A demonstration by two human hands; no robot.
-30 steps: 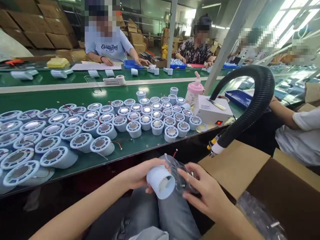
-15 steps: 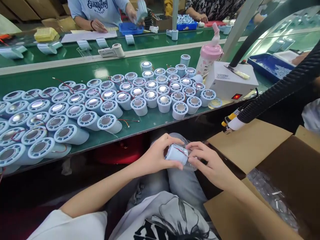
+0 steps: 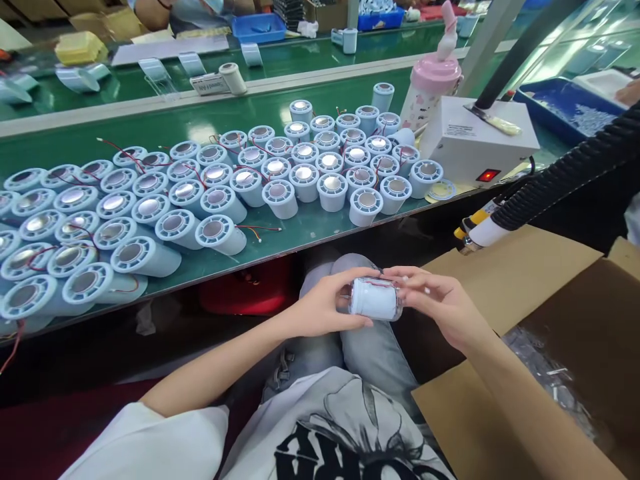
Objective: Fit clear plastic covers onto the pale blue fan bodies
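Above my lap, a light-blue cylindrical motor housing [image 3: 375,300] lies on its side between my hands, with a clear plastic sleeve [image 3: 398,308] around it. My left hand [image 3: 327,303] is closed about its left end, thumb below and fingers above. At the right end, my right hand [image 3: 440,300] pinches the clear sleeve with its fingertips. A dark red wire runs along the top of the housing. On the bench edge ahead stand many similar light-blue housings [image 3: 215,230], with round metallic centres and thin red and black wires.
Right of my lap, an open cardboard box [image 3: 565,300] holds clear plastic pieces [image 3: 545,373]. A black corrugated hose [image 3: 565,173] hangs over it. On the green bench [image 3: 165,123] are a white box with a red switch [image 3: 480,143], a pink-lidded cup [image 3: 434,83] and a blue tray [image 3: 565,110].
The housing now sits inside the clear sleeve, where before it was partly in it. My right hand has shifted slightly right. The view has tilted a little downward.
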